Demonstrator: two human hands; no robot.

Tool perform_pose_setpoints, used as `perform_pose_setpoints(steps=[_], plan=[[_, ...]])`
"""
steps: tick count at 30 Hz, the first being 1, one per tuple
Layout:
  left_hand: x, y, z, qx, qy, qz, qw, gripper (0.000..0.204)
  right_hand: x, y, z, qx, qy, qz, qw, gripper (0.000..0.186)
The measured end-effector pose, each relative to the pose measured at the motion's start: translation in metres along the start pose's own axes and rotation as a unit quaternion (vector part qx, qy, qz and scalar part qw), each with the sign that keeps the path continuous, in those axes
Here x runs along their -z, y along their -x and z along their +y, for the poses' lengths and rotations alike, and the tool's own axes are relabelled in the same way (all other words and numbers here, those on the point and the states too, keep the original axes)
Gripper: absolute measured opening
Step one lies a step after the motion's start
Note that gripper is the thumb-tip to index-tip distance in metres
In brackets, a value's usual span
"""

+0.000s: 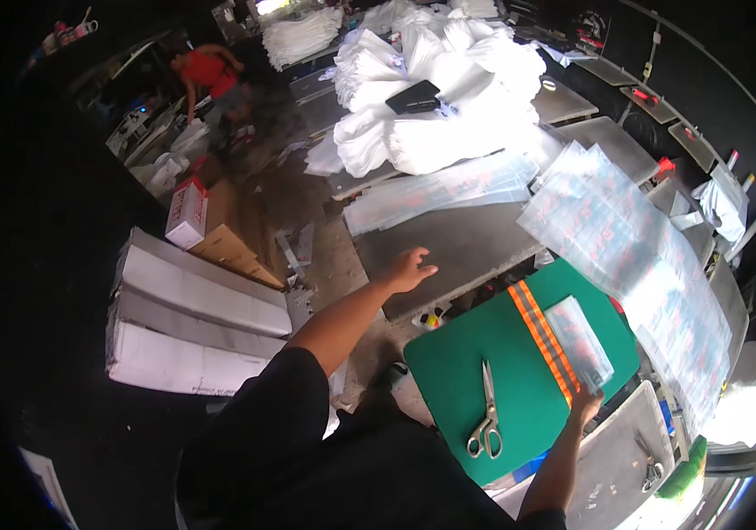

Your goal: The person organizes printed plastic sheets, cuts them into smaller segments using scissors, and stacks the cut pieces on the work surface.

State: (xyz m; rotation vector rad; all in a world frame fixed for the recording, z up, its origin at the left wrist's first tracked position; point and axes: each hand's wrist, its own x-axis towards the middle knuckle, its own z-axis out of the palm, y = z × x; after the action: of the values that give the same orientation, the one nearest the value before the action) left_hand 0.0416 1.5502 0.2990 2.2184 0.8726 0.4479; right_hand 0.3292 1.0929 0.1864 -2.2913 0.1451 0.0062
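My left hand (410,270) is over a grey board (435,230), fingers curled but apart, holding nothing. My right hand (586,405) grips the lower end of a stack of clear plastic strips (576,340) on a green padded board (448,384). Beside the stack, an orange-and-grey striped band (537,327) crosses the board, its lower end touching my right hand. Metal scissors (487,420) lie left of the band.
Long printed translucent sheets (625,256) cover the right side. White fabric piles (431,132) carry a dark flat object (412,97). Cardboard boxes (236,250) and white cartons (188,309) stand left. A person in red (210,75) bends at the back left.
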Motion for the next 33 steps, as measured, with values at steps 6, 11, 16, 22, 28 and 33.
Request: perform_pose_setpoints(steps=[6,11,16,22,28,33], plan=[[0.041,-0.094,-0.093,-0.013,-0.140,0.029,0.990,0.058,0.040,0.105,0.012,0.148,0.114,0.100,0.977,0.043],[0.058,-0.173,-0.106,-0.131,-0.172,0.045,0.975,0.063,0.037,0.251,0.010,0.099,0.178,0.064,0.977,0.031],[0.048,-0.190,-0.114,-0.133,-0.265,-0.017,0.955,0.062,-0.006,0.313,-0.024,0.141,0.215,0.162,0.953,0.025],[0.031,-0.204,-0.159,-0.215,-0.247,0.019,0.945,0.027,-0.006,0.327,-0.057,0.170,0.253,0.064,0.950,0.015],[0.046,-0.216,-0.109,-0.052,-0.240,-0.034,0.969,0.021,0.005,0.326,-0.044,0.126,0.170,0.072,0.975,0.019],[0.041,-0.195,0.009,-0.162,-0.233,-0.127,0.951,0.022,0.019,0.313,-0.019,0.125,0.206,-0.041,0.970,0.028]])
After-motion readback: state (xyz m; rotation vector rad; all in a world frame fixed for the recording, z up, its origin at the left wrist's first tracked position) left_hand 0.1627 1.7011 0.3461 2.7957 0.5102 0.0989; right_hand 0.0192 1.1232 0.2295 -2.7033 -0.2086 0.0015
